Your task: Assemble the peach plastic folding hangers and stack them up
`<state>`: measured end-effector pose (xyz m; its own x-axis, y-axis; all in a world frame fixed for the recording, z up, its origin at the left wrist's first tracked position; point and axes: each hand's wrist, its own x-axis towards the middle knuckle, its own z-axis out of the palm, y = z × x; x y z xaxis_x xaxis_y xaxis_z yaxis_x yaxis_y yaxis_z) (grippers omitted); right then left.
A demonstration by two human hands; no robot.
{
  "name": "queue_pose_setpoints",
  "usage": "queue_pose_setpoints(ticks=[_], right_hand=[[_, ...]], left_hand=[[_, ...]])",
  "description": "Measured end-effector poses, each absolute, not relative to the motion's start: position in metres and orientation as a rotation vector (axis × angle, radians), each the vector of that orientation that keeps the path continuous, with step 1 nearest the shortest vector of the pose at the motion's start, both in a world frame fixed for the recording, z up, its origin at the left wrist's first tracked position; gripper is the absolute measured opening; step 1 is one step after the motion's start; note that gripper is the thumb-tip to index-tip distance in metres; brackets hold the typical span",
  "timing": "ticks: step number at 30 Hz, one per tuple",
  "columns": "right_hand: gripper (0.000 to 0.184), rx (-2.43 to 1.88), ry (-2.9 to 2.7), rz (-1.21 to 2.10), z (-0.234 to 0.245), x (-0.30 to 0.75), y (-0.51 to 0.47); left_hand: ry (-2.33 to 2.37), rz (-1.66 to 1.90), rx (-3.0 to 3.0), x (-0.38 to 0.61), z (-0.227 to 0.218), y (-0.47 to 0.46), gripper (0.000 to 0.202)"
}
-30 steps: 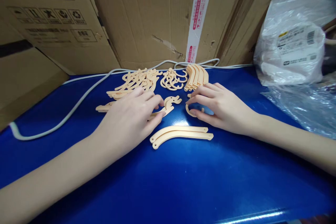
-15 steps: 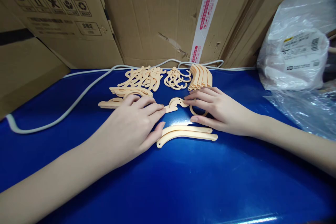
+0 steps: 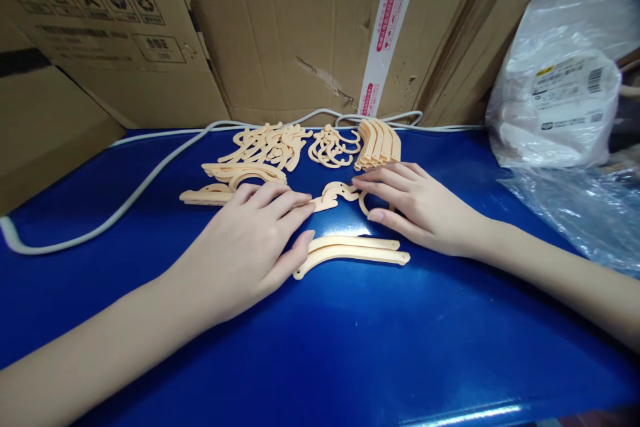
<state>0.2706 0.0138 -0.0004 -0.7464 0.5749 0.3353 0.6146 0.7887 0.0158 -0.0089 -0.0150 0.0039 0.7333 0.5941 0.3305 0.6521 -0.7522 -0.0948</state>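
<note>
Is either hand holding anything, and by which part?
Can't tell; the left hand and the right hand seem to touch opposite sides of the curved pieces between them.

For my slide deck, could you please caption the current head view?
Left hand and right hand among curved beige pieces on a blue table, cardboard behind.

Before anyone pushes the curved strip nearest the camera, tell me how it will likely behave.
The curved strip looks stiff, with a smooth, firm bend. It may slide easily, since the tabletop is glossy, and probably won't roll, given its bent shape.
</note>
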Motion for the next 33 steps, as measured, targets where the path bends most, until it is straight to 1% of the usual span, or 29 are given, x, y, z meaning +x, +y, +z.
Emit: queue_pose_setpoints(ticks=[4,7,12,14,22,26,29,33], right_hand=[[0.039,-0.942,-2.623,-0.32,-0.001,0.279,0.018],[0.035,-0.92,-2.645,-0.381,-0.002,0.284,0.023],[0.031,-0.85,-2.657,-0.517,-0.003,0.286,0.026],[0.031,-0.832,-2.661,-0.579,-0.003,0.287,0.026],[0.036,-0.842,-2.746,-0.688,0.003,0.286,0.026],[0.042,-0.772,-2.8,-0.887,0.006,0.283,0.023],[0.04,-0.743,-2.785,-1.011,0.005,0.282,0.022],[0.036,-0.78,-2.756,-0.988,0.002,0.281,0.023]], left_hand=[[-1.03,-0.493,-2.78,-0.009,0.005,-0.017,0.041],[-1.008,-0.565,-2.854,-0.007,0.006,-0.021,0.032],[-0.973,-0.56,-2.957,-0.002,0.006,-0.027,0.012],[-0.957,-0.552,-2.962,-0.002,0.005,-0.028,0.009],[-0.989,-0.548,-3.017,-0.002,0.002,-0.027,0.009],[-1.006,-0.56,-3.04,0.0,0.001,-0.028,0.013],[-1.006,-0.571,-3.045,0.002,0.0,-0.028,0.013],[-1.01,-0.585,-3.047,0.005,0.0,-0.028,0.011]])
